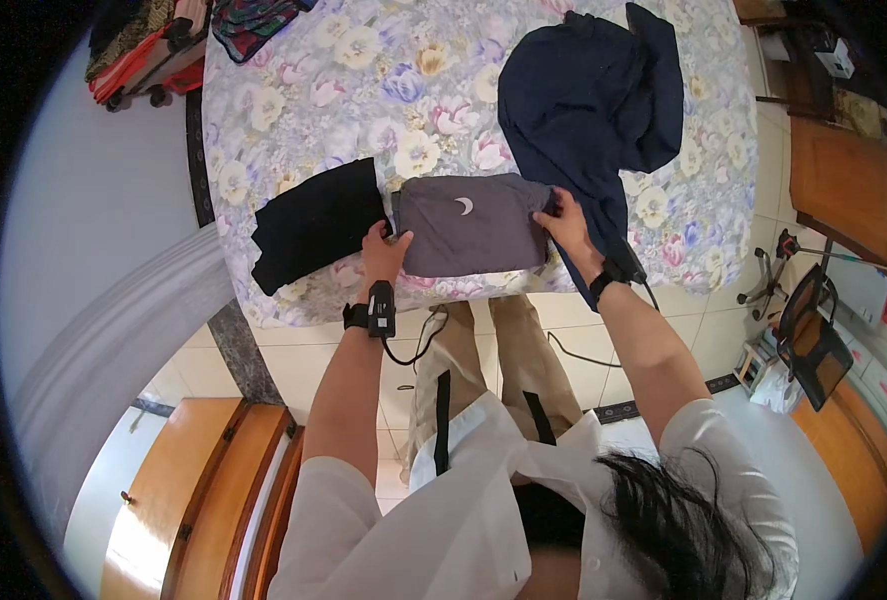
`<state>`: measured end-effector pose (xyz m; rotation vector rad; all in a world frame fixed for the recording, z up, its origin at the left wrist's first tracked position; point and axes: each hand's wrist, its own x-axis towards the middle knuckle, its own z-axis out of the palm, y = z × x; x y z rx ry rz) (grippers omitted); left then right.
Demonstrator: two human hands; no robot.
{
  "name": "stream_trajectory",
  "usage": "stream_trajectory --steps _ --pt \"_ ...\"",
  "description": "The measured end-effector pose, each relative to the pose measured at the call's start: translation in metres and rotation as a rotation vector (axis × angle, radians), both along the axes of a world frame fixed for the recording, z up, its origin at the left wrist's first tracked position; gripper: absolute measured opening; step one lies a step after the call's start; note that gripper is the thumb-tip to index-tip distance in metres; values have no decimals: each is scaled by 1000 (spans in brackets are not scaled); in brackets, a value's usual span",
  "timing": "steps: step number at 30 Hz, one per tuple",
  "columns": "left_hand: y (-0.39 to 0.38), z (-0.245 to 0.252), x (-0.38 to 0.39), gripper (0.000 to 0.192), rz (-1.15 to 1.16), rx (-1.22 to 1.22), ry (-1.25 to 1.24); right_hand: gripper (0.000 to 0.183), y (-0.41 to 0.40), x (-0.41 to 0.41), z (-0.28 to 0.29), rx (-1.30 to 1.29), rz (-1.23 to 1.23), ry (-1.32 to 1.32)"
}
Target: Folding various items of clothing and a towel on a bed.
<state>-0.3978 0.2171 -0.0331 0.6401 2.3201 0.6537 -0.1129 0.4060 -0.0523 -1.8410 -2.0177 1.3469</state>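
A folded grey garment with a pale crescent moon print lies near the front edge of the bed or table, on a floral cloth. My left hand is at its left edge, between it and a folded black garment to the left. At the grey garment's right edge, my right hand pinches the fabric between thumb and fingers. Beyond and to the right a dark navy garment lies loosely spread, one part reaching down beneath my right wrist. Whether the left fingers grip any cloth is unclear.
Part of a dark patterned cloth lies at the far left corner. Cables run from the devices on both my wrists, past my legs. A mesh-backed office chair stands to the right, and a wooden door is at the lower left.
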Motion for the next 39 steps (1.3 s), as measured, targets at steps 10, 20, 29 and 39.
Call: stream_trajectory --steps 10,20,29,39 --pt "-10 1 47 52 115 -96 -615 57 -75 -2 32 -703 -275 249" --pt "-66 153 -62 54 175 227 -823 48 -86 -95 113 -663 44 476" --pt "-202 120 -166 43 504 187 -277 35 -76 -145 125 -470 118 564" --pt "-142 106 31 31 352 -22 -821 41 128 35 39 114 -829 378"
